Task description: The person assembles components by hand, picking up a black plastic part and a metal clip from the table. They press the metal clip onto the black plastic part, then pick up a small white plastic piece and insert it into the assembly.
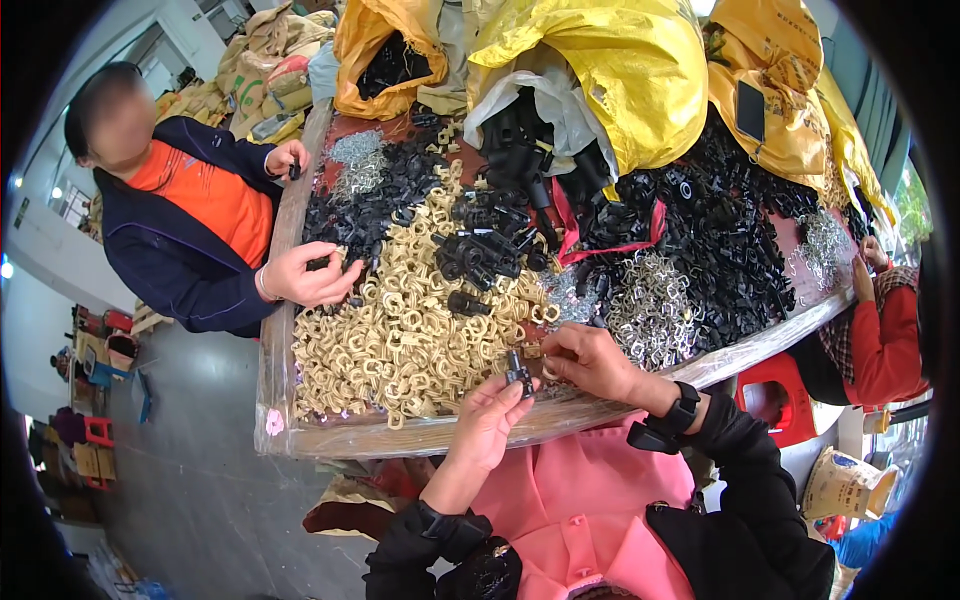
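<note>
Thumb and fingers of the left hand pinch a small black plastic fitting with a narrow upright stem, and from my remote post I see it held just above the near rim of the film-wrapped wooden table. The grip is narrow and low on the piece, which, as I judge it, leaves the stem free for the other side to reach. The right hand comes in from the right, thumb and forefinger nearly together beside the fitting; I cannot tell whether a small part sits between those tips.

Left of the hands I have a broad heap of beige plastic ring-shaped clips; just beyond the right hand lies a pile of shiny silver metal clips. Both sit near the rim, probably so each stays within an easy reach. Black ribbed tubular parts rest on top of the beige heap, farther off. At the far side, a bright yellow woven sack lies with its mouth toward the near side, I would guess so that its black contents slide out. A dark smartphone leans on an orange sack to the far right, seemingly kept off the loose parts. On the left, a co-worker's hand hovers above the heap's edge.
</note>
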`<move>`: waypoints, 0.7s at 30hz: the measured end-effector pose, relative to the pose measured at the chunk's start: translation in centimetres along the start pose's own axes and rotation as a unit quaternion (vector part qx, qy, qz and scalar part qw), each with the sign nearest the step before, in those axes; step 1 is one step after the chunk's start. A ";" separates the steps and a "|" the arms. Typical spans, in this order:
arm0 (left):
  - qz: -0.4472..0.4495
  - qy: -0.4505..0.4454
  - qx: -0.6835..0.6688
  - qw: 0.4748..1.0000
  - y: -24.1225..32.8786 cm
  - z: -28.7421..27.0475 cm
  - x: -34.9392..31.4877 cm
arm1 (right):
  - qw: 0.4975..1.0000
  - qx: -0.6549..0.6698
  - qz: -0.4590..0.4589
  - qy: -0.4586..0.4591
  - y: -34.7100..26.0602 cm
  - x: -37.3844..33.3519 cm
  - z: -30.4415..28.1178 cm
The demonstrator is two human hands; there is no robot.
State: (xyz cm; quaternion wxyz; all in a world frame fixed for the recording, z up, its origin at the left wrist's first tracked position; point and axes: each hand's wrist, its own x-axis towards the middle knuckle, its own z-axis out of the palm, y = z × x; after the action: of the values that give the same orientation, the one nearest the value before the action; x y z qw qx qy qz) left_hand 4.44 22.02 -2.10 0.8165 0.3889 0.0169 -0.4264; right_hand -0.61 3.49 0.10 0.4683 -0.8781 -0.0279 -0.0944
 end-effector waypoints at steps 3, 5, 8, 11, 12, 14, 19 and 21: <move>0.003 -0.033 -0.022 0.999 -0.6 1.1 0.4 | 0.999 0.029 0.016 0.002 -0.1 -0.6 0.0; 0.003 -0.051 -0.033 0.998 -0.8 1.5 0.6 | 1.000 0.028 -0.005 -0.003 -0.1 -1.0 -0.1; 0.018 -0.082 -0.027 0.996 -0.7 1.6 1.0 | 0.982 0.185 0.017 -0.042 0.9 -1.7 -0.8; -0.001 -0.106 -0.092 0.990 -0.8 1.5 1.3 | 0.966 0.253 0.003 -0.046 0.9 -2.3 -1.1; -0.011 -0.118 -0.125 0.985 -0.9 1.5 1.3 | 0.969 0.243 -0.019 -0.031 0.7 -2.6 -1.1; -0.020 -0.117 -0.140 0.983 -1.1 1.7 1.3 | 0.972 0.233 -0.042 -0.012 0.5 -3.0 -1.2; -0.043 -0.122 -0.140 0.982 -1.2 2.2 1.4 | 0.975 0.217 -0.037 0.008 0.8 -4.0 -1.2; -0.047 -0.127 -0.123 0.983 -1.3 2.3 1.4 | 0.969 0.246 -0.021 0.006 1.5 -4.5 -1.0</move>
State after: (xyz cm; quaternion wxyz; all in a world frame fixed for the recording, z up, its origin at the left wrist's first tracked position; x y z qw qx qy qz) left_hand 3.68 19.11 -1.77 0.8328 0.2269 -0.0162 -0.5047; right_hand -4.92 1.95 -1.44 0.6677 -0.7349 -0.0657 -0.0992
